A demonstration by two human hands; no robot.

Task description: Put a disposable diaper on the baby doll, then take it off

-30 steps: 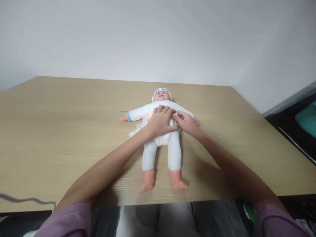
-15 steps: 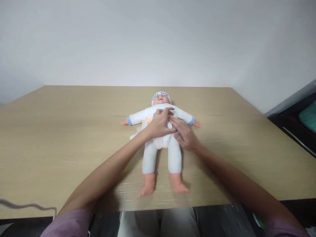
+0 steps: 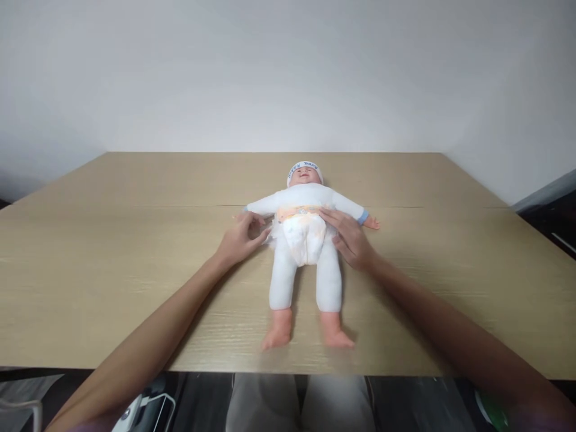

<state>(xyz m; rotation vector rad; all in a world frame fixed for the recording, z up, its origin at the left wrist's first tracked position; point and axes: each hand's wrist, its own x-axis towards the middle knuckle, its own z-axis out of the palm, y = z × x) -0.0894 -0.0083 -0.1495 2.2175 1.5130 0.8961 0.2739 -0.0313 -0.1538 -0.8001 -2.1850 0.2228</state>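
A baby doll [image 3: 310,195] in white clothing and a lettered white headband lies on its back, feet toward me. A white diaper [image 3: 306,237] with an orange-patterned waistband covers its hips, its front panel laid up over the belly. My left hand [image 3: 243,239] is beside the diaper's left side flap [image 3: 270,230], thumb and fingers bent with a gap between them; whether they touch the flap is blurred. Stretched fingers of my right hand [image 3: 353,240] rest on the diaper's right waist edge, partly hiding that side.
The doll lies on a wide light wooden table [image 3: 135,252] whose near edge is in front of my lap [image 3: 265,402]. A pale wall [image 3: 270,78] rises behind the table. A dark object [image 3: 553,216] stands past the right edge.
My left hand has moved left off the diaper's front to its left side flap, uncovering the patterned waistband. My right hand stays at the right waist. The view has shifted slightly.
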